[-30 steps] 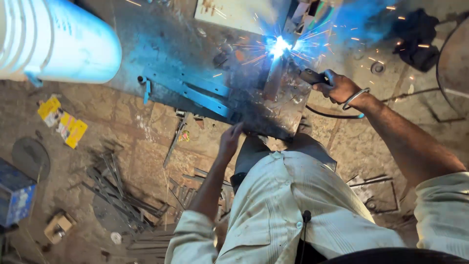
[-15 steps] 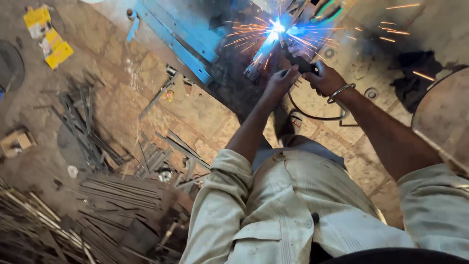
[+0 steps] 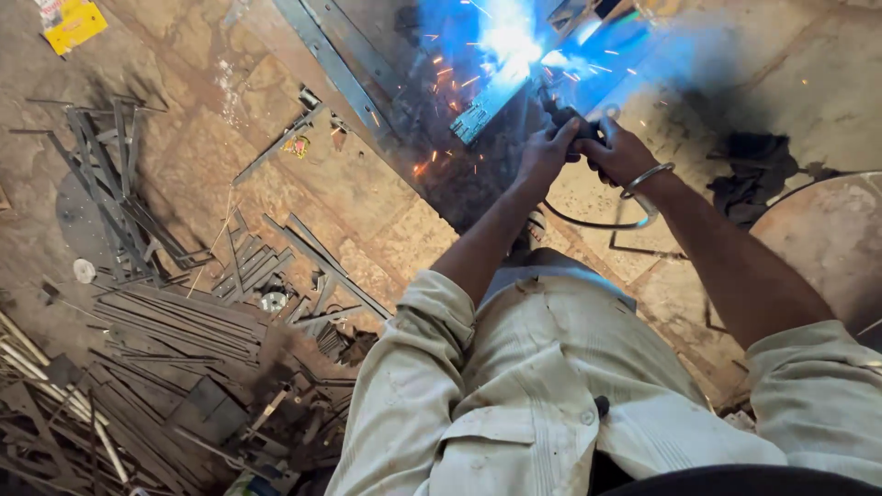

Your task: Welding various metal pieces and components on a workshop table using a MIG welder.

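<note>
1. Steel, a long grey flat frame bar (image 3: 344,64), lies on the stone floor (image 3: 367,211), running diagonally away ahead of both hands.
2. The black welding electrode holder (image 3: 570,119) sits between the hands, pointing up-left at the blue-white arc (image 3: 510,41).
3. Right hand (image 3: 620,156) is clamped on the holder; left hand (image 3: 544,152) closes around its front, nearer the arc.
4. Scrap metal strips (image 3: 156,321) lie well apart, leftward.

Scrap metal strips (image 3: 175,312), yellow packet (image 3: 73,20), perhaps dark cloth (image 3: 753,174)

left hand (image 3: 544,156) now on electrode holder (image 3: 571,123)
</note>
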